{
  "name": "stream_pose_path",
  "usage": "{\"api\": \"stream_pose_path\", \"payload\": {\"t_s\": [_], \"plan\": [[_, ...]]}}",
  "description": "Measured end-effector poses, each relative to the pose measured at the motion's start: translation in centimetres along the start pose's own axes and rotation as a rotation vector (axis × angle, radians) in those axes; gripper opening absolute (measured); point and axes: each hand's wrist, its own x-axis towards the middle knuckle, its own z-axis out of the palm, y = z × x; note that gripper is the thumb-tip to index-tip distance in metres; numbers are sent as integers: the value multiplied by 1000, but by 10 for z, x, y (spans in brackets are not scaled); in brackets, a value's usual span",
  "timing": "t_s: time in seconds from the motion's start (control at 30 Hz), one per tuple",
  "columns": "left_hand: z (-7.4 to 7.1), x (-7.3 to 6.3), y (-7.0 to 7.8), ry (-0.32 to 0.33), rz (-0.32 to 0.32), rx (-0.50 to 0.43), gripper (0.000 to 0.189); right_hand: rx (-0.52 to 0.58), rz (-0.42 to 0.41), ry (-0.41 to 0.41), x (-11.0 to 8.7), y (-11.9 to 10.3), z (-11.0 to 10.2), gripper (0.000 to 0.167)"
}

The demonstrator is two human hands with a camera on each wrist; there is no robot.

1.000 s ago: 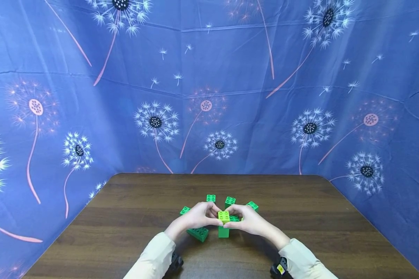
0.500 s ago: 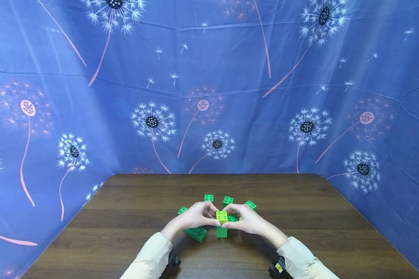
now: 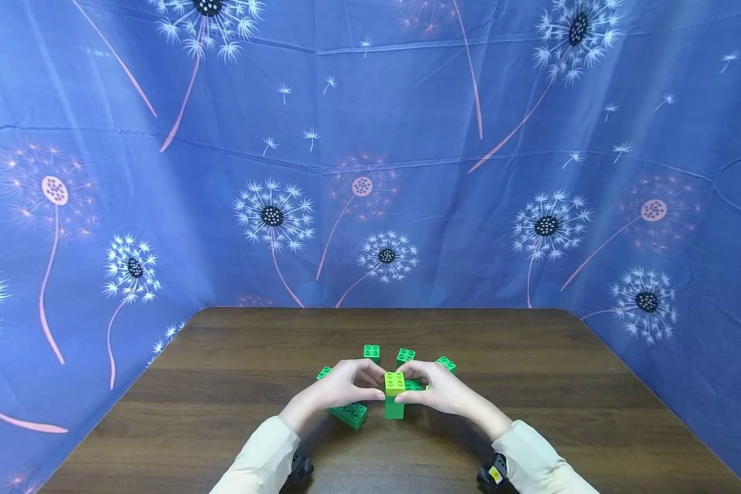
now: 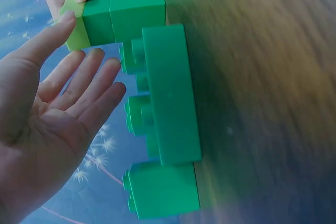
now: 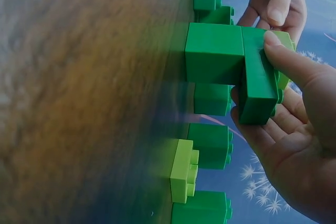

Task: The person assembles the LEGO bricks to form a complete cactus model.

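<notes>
The lime brick (image 3: 394, 379) sat atop a three-piece stack (image 3: 394, 405), which the right-hand grip (image 3: 440, 390) pinched, its thumb resting near the seam with the overhanging green brick (image 5: 260, 85). The left-hand grip (image 3: 339, 384) was wide, fingers straight just beside the stack; whether its thumb touched could not be told. Below the right-hand grip, the lower green block (image 5: 215, 53) seemed to stand on the bench (image 3: 191, 412). These three pieces looked joined, with no gap showing, so that portion appeared done. Other pieces stood unattached: a long green brick (image 4: 172, 98) beneath the left-hand grip, a second lime brick (image 5: 182, 174) under the right-hand grip, and green bricks (image 3: 371, 352) beyond both.
</notes>
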Motion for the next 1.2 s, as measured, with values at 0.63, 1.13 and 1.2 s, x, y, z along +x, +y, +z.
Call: {"api": "stream_pose_path", "payload": {"t_s": [0.63, 1.13, 1.2], "plan": [[-13, -19, -14, -58, -25, 50, 35, -25, -45, 43, 2, 4, 1, 36], [-16, -26, -15, -139, -44, 127, 31, -8, 10, 27, 1, 2, 1, 37], [-16, -25, -15, -140, -44, 128, 31, -8, 14, 29, 0, -6, 0, 37]]}}
